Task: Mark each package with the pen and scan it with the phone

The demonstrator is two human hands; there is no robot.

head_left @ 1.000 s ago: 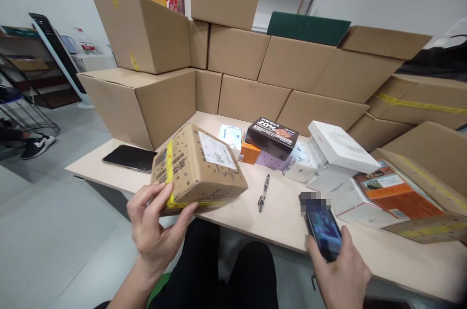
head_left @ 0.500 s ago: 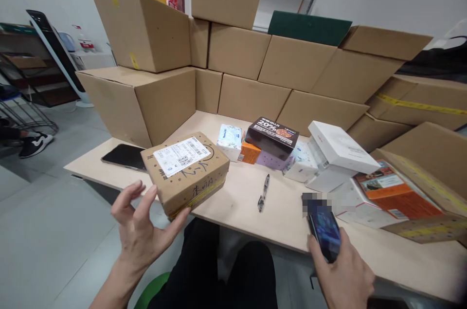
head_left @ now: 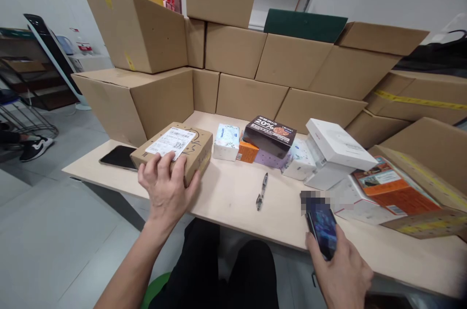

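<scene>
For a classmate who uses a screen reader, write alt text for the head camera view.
A person's left hand rests flat on a small labelled cardboard parcel lying on a pale table, while the right hand holds a smartphone. A pen, small product boxes and stacked cardboard cartons lie beyond.

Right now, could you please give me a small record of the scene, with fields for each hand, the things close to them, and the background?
left hand: left hand lies palm down on the small brown cardboard parcel with a white label, which sits flat on the pale wooden table
right hand: right hand grips a dark smartphone, screen lit
beside parcel: black phone lying flat
table middle: black pen; black carton; white box
background: stacked large cardboard boxes
</scene>
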